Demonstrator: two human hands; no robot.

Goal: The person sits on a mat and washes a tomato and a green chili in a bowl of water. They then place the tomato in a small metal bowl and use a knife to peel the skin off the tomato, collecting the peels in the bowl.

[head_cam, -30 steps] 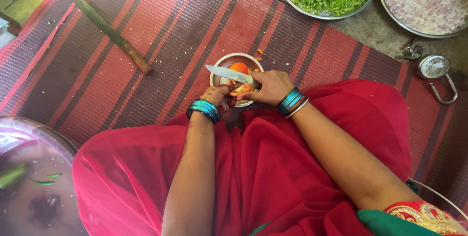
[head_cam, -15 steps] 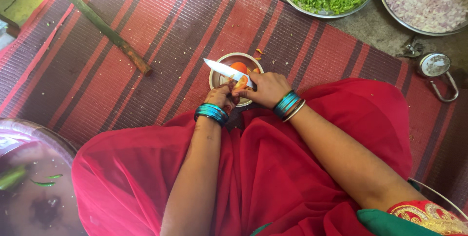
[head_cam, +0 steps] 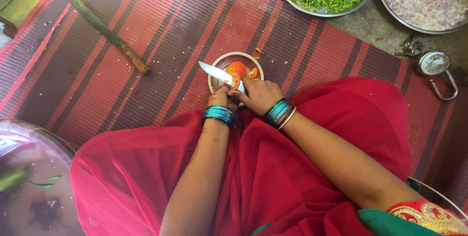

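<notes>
Your tomato point(head_cam: 237, 69) sits in the small steel bowl point(head_cam: 218, 65), just beyond both hands. R hand point(head_cam: 261, 94) clamps the knife point(head_cam: 218, 74), blade long axis running up-left over the bowl rim; L hand point(head_cam: 220, 98) pinches the tomato's near side, closer to it. Vs 0.5 s ago: blade barely shifted, hands stay together.
</notes>
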